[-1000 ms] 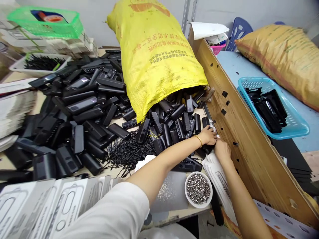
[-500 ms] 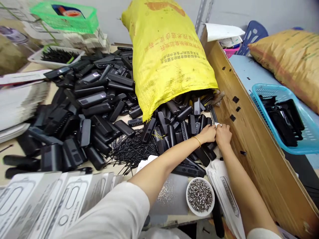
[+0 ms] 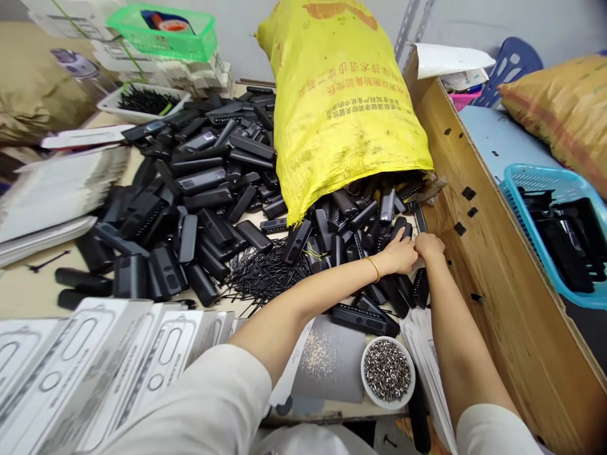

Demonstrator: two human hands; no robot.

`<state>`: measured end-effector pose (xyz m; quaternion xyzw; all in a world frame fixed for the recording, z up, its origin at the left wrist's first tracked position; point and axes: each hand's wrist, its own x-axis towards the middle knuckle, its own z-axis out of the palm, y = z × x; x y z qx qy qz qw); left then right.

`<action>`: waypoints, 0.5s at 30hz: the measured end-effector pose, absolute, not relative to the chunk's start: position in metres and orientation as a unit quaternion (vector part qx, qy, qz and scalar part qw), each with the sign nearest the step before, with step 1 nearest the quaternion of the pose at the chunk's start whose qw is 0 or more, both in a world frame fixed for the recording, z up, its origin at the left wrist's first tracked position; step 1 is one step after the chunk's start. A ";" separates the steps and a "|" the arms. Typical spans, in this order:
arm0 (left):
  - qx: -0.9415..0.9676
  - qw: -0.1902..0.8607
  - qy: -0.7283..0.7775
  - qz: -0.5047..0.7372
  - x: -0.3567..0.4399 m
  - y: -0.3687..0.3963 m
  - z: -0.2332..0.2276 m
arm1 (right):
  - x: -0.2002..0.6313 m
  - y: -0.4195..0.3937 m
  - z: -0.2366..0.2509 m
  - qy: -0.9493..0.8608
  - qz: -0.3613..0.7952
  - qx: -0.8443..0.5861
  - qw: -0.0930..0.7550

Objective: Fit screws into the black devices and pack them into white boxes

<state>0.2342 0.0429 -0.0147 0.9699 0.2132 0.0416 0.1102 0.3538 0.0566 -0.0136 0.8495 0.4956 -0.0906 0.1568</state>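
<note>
My left hand (image 3: 401, 254), with a gold bangle at the wrist, reaches over the right side of a heap of black plastic cases (image 3: 253, 146). Beside it, close to the wooden board, is my right hand (image 3: 429, 246). The fingers of both hands are curled and nearly meet; whatever they hold is hidden. Just below them a black perforated case (image 3: 420, 287) lies by my right wrist. The mouth of a yellow woven sack (image 3: 351, 126) opens above the hands, with more cases spilling out. A pile of thin black rods (image 3: 265, 275) lies left of my left forearm.
A white bowl of small metal pins (image 3: 387, 373) stands near the front edge, beside a grey sheet (image 3: 327, 360) with scattered pins. White printed boxes (image 3: 71, 360) line the front left. The wooden board (image 3: 502, 284) walls the right side; a blue basket (image 3: 545, 253) sits beyond it.
The view has swung left, so the scene sits farther right. A white bit seen between my fingers earlier no longer shows. Both hands stay close together above the cases.
</note>
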 end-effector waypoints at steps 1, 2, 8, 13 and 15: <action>0.969 0.115 0.209 0.066 0.231 0.046 -0.010 | 0.354 0.058 -0.013 0.496 -0.095 0.848 0.161; 0.965 0.124 0.212 0.092 0.228 0.052 -0.004 | 0.352 0.059 -0.012 0.497 -0.098 0.846 0.164; 0.813 0.210 0.492 0.228 0.190 0.124 0.026 | 0.346 0.048 0.000 0.504 -0.061 0.850 0.141; 0.741 0.192 0.616 0.186 0.137 0.204 0.026 | 0.356 0.086 0.026 0.600 -0.016 0.800 -0.020; 0.720 0.166 0.639 0.214 0.120 0.235 0.023 | 0.355 0.121 0.028 0.682 -0.078 0.726 -0.026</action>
